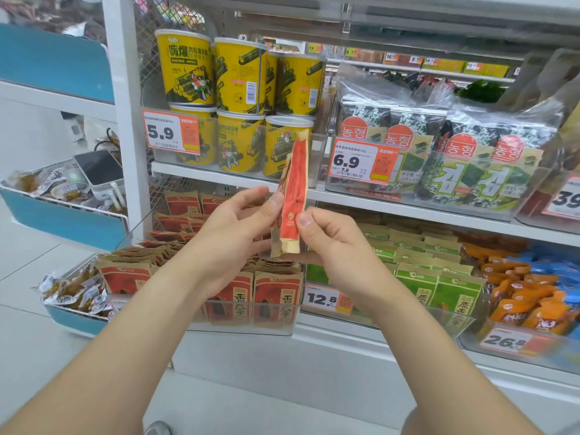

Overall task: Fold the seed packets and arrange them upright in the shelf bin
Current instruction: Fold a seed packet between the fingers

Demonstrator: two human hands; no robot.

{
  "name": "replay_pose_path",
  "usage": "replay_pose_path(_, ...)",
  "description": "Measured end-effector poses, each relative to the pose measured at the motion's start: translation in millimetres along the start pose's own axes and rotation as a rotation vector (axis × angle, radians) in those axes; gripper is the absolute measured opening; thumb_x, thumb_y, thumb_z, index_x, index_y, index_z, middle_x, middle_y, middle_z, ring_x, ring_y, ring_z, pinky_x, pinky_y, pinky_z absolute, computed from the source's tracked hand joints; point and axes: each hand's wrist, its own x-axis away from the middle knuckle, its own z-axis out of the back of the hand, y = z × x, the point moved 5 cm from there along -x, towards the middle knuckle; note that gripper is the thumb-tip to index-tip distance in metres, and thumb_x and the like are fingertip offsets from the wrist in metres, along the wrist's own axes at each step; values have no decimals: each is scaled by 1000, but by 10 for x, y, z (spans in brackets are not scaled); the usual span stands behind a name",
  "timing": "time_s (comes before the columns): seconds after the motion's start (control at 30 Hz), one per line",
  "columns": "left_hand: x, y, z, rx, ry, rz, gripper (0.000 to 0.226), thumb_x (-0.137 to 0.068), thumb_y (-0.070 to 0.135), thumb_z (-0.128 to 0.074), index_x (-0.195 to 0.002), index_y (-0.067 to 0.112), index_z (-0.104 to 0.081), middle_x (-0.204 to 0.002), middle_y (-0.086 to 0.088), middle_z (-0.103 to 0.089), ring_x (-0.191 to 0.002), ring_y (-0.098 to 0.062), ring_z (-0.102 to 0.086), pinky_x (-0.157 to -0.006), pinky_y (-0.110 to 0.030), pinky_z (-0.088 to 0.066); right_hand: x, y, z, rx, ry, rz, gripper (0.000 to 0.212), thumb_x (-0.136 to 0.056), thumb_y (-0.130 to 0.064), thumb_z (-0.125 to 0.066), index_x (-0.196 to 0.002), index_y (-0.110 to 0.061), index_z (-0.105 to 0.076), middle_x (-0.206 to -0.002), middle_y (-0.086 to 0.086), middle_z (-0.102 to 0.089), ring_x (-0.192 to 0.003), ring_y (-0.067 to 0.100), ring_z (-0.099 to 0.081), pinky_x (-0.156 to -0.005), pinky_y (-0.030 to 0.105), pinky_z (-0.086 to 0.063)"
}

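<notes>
Centre of frame, nearest: the left hand (238,227) and right hand (332,246) are close together, both clamped on one red-and-tan seed packet (293,199). It is held upright and edge-on, already creased narrow lengthwise. The left thumb pinches its left edge, the right thumb pinches the lower red face, and a right finger sits under the bottom end. The packet is in the air above and just in front of the clear bin (244,328) in the lower centre, not yet in it. The bin holds red packets (270,296): the front row stands upright, while those behind look loose and overlapping. A price tag (323,298) is just right of the bin, then green packets (420,284). Farther up are yellow cans (188,73) at upper left and seaweed packs (470,146) at upper right. Likely step: finishing the fold before insertion. Risks: the fold may spring open if either pinch eases, since only the lower half is gripped. The packet may catch on the crowded back rows and tip them. It may also end up leaning, because no clear slot shows.
</notes>
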Motion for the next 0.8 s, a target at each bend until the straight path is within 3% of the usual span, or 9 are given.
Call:
replay_pose_path(0.1, 0, 18, 15, 18, -21, 23, 69, -86, 30, -77, -147, 6, -55, -117, -10, -80, -97, -17, -77, -74, -27, -60, 0, 6, -1, 242, 19, 47, 26, -108, -31, -61, -104, -20, -85, -113, 0, -79, -107, 28, -74, -98, 57, -59)
replay_pose_path(0.2, -4, 32, 52, 11, -16, 14, 56, -84, 26, -78, -135, 5, -68, -116, -12, -80, -97, -20, -75, -75, -32, -62, 6, -20, -16, 337, 50, 46, 22, -105, -35, -65, -98, -33, -86, -124, -15, -70, -115, 12, -70, -98, 52, -59)
replay_pose_path(0.27, -1, 26, 68, -44, -10, -6, 44, -84, 29, -80, -124, 10, -77, -117, -14, -80, -101, -24, -75, -86, -41, -62, 24, -50, -30, 296, 61, 10, 23, -107, -27, -65, -96, -25, -85, -111, -8, -76, -99, 18, -77, -87, 52, -64)
replay_pose_path(0.37, -1, -10, 104, -105, 100, 2, 59, -78, 36, -86, -130, 15, -67, -119, -10, -80, -109, -25, -77, -95, -48, -60, 58, -81, -67, 65, 43, -127, 19, -106, -12, -59, -98, -7, -76, -83, 13, -80, -77, 33, -81, -75, 51, -67)
replay_pose_path(0.43, 10, -12, 106, -141, 157, 2, 72, -72, 40, -88, -133, 17, -56, -118, -4, -81, -108, -19, -79, -91, -40, -60, 70, -65, -77, 52, 26, -160, 15, -105, -20, -67, -110, -8, -74, -82, 17, -80, -79, 33, -81, -76, 51, -68)
replay_pose_path(0.5, 27, 10, 96, -254, 161, -35, 67, -77, 41, -89, -129, 20, -52, -115, 2, -81, -104, -14, -79, -90, -38, -61, 60, -14, -55, 104, 63, -186, 18, -104, -24, -70, -114, -9, -74, -82, 15, -80, -77, 31, -82, -76, 52, -68)
replay_pose_path(0.67, 84, 96, 85, -618, 202, -189, 45, -88, 41, -87, -115, 30, -53, -106, 16, -80, -95, -4, -78, -91, -43, -62, 42, 61, 55, 229, 158, -224, 14, -104, -20, -71, -101, -10, -81, -84, 11, -82, -72, 29, -81, -74, 54, -68)
replay_pose_path(0.73, 101, 116, 54, -644, 191, -205, 44, -88, 44, -85, -114, 31, -52, -106, 19, -80, -92, -4, -78, -91, -45, -62, 41, 27, 85, 200, 187, -178, 14, -100, -21, -75, -93, -12, -84, -86, 12, -82, -81, 37, -80, -78, 56, -67)
replay_pose_path(0.8, 117, 133, 37, -615, 165, -182, 44, -89, 43, -84, -116, 29, -53, -106, 17, -80, -89, -8, -79, -89, -47, -63, 49, -8, 90, 54, 227, -171, 17, -103, -24, -70, -98, -15, -84, -91, 13, -82, -88, 42, -79, -80, 55, -67)
